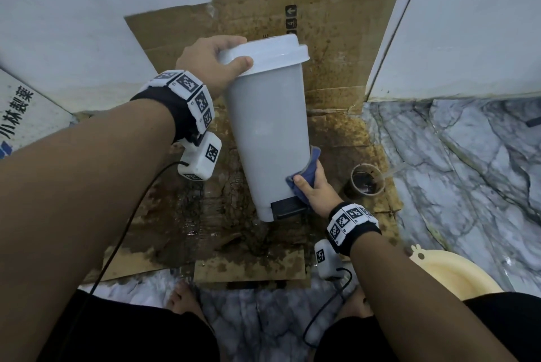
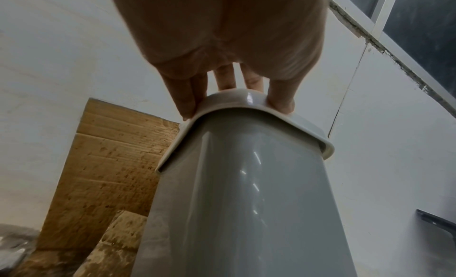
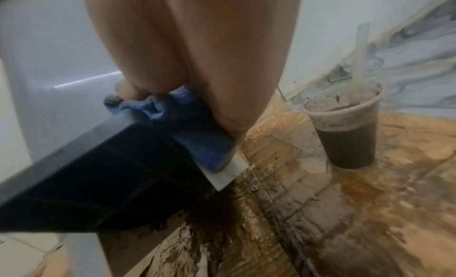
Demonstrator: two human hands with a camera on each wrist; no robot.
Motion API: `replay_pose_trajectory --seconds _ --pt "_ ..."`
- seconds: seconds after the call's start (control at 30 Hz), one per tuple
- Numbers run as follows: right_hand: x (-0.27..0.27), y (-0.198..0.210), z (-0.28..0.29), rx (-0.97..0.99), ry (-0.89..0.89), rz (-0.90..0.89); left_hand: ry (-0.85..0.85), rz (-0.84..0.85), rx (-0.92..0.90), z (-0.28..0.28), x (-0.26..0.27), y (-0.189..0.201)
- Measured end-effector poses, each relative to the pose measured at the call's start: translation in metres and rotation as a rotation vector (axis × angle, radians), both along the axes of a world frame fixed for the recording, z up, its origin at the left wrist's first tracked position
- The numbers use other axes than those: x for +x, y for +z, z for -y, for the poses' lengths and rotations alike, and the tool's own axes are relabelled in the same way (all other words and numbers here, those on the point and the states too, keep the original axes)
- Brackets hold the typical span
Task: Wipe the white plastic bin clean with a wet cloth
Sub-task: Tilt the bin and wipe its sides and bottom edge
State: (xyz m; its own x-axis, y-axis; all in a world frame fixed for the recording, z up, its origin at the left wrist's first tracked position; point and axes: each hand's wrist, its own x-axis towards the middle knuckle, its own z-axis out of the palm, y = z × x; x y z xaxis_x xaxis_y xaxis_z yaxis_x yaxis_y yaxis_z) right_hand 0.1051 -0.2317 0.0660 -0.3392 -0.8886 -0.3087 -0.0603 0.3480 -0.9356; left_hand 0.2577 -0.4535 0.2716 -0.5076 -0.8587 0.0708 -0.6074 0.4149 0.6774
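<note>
Left hand [image 1: 209,63]: clasped over the lid [image 1: 265,54] of the white plastic pedal bin [image 1: 268,133], thumb on the near edge of the lid, fingers [image 2: 187,97] curled over the far edge; the left wrist view shows the fingertips hooked on the lid rim

Right hand [image 1: 317,190]: closed round a blue cloth [image 1: 307,171], pressing it flat against the bin's lower right side, just above the black foot pedal [image 1: 288,206]; thumb on the front of the cloth, remaining fingers behind it; in the right wrist view the cloth [image 3: 197,129] lies bunched between palm and bin wall, directly over the pedal [image 3: 103,174]

Bin: tall, tapered, lid shut, tilted with its top leaning away toward the wall, base resting on cardboard; held at top by the left hand, at bottom by the right

Surface: flattened brown cardboard sheet [image 1: 336,39] under and behind the bin, soaked and stained dark brown, wettest at the bin's base; its rear part stands up against a white wall [image 1: 87,10]

Beside the bin, right: clear plastic cup [image 1: 367,183] of dark brown liquid, straw [image 3: 359,49] in it, standing on the cardboard near the right hand

Floor: grey-veined marble tile [image 1: 468,171] right of the cardboard; cream plastic basin [image 1: 450,274] at the lower right edge; bare feet [image 1: 184,297] on the tile below the bin
</note>
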Motion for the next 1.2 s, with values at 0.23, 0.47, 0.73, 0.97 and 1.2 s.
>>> replay_pose_trajectory --seconds 0.23,0.47,0.73,0.97,1.2 --pt "0.003 -0.01 -0.013 0.007 -0.012 0.156 0.01 -0.051 0.01 0.003 0.004 -0.004" --pt "0.011 -0.023 -0.02 0.021 -0.174 0.348 0.015 -0.084 0.019 0.007 0.005 -0.007" --pt "0.027 -0.052 -0.045 0.114 -0.353 0.44 0.001 -0.163 0.084 0.014 0.013 -0.013" --pt "0.012 -0.035 -0.056 0.408 -0.325 0.077 -0.025 -0.207 0.084 -0.003 0.023 -0.016" --pt "-0.015 0.038 -0.048 0.238 -0.428 0.157 -0.089 -0.195 -0.028 -0.061 0.051 -0.027"
